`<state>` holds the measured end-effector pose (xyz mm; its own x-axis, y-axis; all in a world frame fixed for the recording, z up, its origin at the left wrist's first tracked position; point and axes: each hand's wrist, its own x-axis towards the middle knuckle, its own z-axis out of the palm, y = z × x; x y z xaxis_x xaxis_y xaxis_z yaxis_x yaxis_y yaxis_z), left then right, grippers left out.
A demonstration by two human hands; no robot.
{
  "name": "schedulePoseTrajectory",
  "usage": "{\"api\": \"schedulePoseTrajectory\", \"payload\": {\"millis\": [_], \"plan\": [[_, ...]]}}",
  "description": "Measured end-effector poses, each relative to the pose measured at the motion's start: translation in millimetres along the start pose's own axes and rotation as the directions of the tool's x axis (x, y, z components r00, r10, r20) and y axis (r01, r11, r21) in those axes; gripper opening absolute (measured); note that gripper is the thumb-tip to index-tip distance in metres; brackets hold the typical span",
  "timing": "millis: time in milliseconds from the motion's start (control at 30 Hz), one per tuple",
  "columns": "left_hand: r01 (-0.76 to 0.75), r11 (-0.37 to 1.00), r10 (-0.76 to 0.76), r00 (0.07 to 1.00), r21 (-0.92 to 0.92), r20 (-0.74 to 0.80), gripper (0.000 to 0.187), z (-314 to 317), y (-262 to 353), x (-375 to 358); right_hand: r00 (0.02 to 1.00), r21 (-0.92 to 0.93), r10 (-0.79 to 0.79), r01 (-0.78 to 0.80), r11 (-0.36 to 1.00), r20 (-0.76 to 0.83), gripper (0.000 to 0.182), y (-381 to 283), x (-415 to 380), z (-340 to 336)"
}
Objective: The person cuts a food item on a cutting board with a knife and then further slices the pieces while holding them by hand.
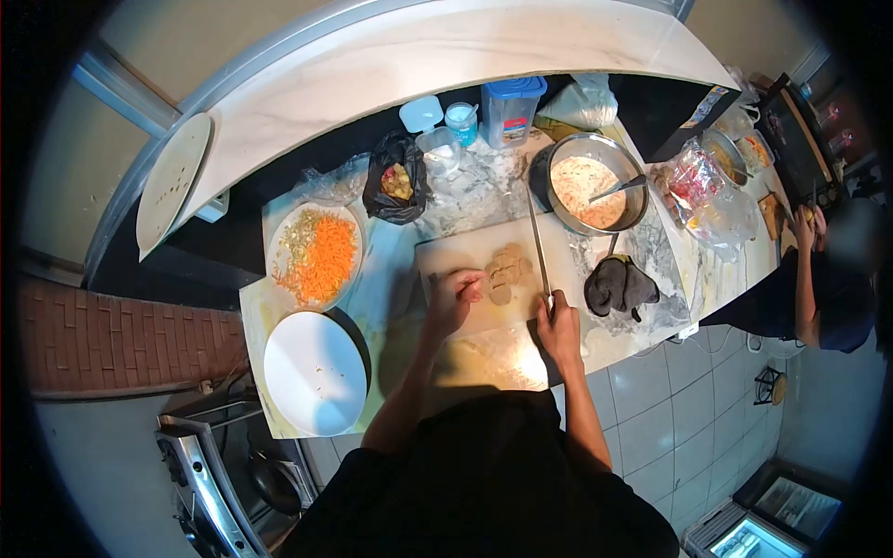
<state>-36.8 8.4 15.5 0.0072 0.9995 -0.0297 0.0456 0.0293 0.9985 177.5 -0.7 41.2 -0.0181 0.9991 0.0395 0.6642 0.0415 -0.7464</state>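
A knife (537, 234) is in my right hand (560, 327), its long blade pointing away from me along the right side of the white cutting board (446, 253). Pale brownish slices (507, 270) lie overlapping in a small group on the board, left of the blade. My left hand (456, 299) is at the board's left part, its fingers loosely bent and apart, with the fingertips close to the slices and nothing seen in them. A dark crumpled cloth (619, 286) lies to the right of my right hand.
Beyond the board stands a metal bowl (640, 206) of creamy mixture with a spoon. Leftward are a plate of shredded carrot (321, 259), a white plate (314, 372) and a black bag (398, 209). A person (807, 279) works at the far right, near plastic bags (712, 209).
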Motion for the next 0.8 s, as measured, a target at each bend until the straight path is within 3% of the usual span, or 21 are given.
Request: {"api": "schedulePoseTrajectory", "payload": {"millis": [133,200,433,533,600,667,800], "plan": [[-0.020,0.990,0.019,1.000,0.139,0.008,0.020,-2,-1,3,1.000,-0.049,0.022,-0.022,0.999,-0.007,0.018,5,-3,-3],[-0.124,0.962,0.117,0.992,0.243,0.045,0.019,-1,-2,3,0.999,-0.056,0.043,-0.042,0.998,0.023,0.017,7,-4,-3],[-0.100,0.985,0.103,0.995,0.143,-0.016,0.017,18,15,9,0.999,-0.049,0.019,-0.021,0.999,-0.036,0.021,6,-14,-2],[-0.077,0.964,0.100,0.992,0.252,-0.076,0.017,20,18,20,0.999,-0.034,0.004,-0.005,0.999,-0.039,0.023,6,-16,-5],[-0.244,0.882,0.256,0.966,0.402,0.025,0.018,16,20,23,0.999,-0.002,-0.016,0.016,1.000,-0.049,0.023,3,-18,-8],[-0.255,0.885,0.280,0.960,0.389,-0.008,0.019,13,23,23,0.997,-0.019,0.061,-0.060,0.998,0.043,0.022,-6,-20,-15],[-0.214,0.875,0.244,0.970,0.434,-0.015,0.026,16,39,5,0.997,0.004,0.072,-0.072,0.997,0.037,0.021,-2,-28,-14]]}}
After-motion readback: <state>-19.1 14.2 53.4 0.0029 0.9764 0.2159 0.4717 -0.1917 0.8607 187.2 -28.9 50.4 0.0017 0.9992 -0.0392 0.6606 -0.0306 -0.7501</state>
